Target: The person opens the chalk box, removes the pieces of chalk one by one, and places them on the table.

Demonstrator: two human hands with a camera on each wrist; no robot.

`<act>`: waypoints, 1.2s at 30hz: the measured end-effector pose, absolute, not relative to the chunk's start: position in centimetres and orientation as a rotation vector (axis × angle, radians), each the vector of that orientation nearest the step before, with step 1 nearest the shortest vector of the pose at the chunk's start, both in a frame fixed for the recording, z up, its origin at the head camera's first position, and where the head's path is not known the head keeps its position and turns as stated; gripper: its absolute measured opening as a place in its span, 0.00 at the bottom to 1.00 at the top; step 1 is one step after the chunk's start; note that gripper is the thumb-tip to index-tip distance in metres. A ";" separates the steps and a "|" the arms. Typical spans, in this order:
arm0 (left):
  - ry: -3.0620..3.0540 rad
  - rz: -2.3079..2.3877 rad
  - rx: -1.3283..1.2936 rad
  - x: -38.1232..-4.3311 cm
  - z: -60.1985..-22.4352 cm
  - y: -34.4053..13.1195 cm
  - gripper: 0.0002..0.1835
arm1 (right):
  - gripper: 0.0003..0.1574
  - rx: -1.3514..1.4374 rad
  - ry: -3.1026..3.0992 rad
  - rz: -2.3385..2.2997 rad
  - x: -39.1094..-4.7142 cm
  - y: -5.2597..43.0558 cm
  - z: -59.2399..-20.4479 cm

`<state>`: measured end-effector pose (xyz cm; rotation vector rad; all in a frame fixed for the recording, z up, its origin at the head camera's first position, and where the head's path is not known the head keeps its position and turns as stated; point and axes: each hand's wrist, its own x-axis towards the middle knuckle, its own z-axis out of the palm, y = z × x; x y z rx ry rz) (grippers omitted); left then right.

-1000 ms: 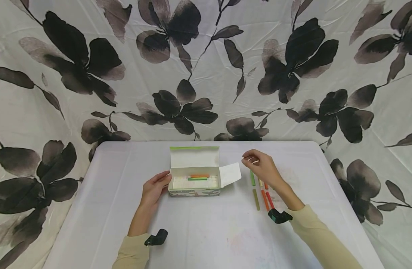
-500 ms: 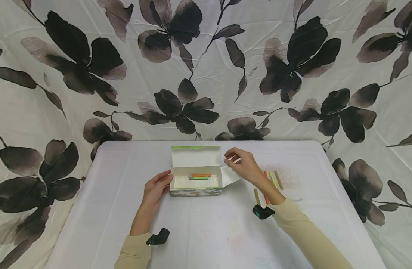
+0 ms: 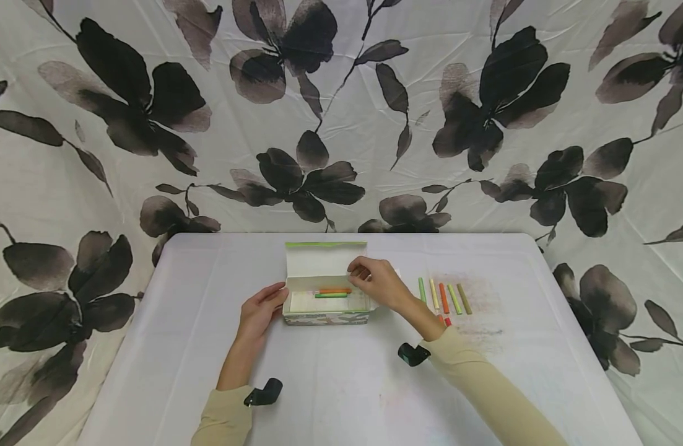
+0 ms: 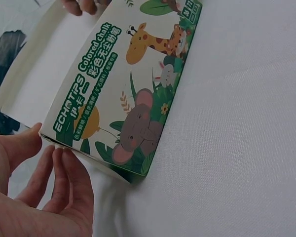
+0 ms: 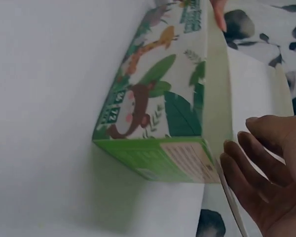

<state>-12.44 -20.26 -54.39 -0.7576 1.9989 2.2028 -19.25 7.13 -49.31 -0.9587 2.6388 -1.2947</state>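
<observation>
A cardboard box of colored chalk [image 3: 326,320], printed with cartoon animals, sits on the white table with its lid [image 3: 324,260] raised at the back. Inside lie an orange chalk stick [image 3: 334,290] and a green chalk stick [image 3: 330,296]. My left hand [image 3: 257,313] holds the box's left end, thumb at the top corner and fingers along the side in the left wrist view. Over the right end hovers my right hand [image 3: 381,282], fingers loosely bent, close to the opened side flap [image 5: 232,200]. Nothing shows between its thumb and fingers in the right wrist view.
Right of the box, several chalk sticks lie side by side, among them an orange one [image 3: 444,298] and an olive one [image 3: 464,298]. The tips of red ones [image 3: 448,322] peek out by the right forearm. A floral cloth [image 3: 341,111] hangs behind the table.
My right hand has moved left from above the chalk sticks, past the side flap, to the box's right end. More of the sticks now show. My left hand stays at the box.
</observation>
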 end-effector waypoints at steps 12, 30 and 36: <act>1.990 2.231 -0.769 -12.3 -54.2 -20.0 0.24 | 0.08 -1.081 2.671 -0.969 -18.9 3.9 -51.2; 1.988 2.224 -0.765 -12.4 -54.1 -20.0 0.26 | 0.17 -1.033 2.621 -0.668 -18.7 2.2 -51.6; 1.987 2.218 -0.781 -12.4 -54.1 -20.0 0.26 | 0.16 -1.010 2.604 -0.589 -18.5 2.1 -51.2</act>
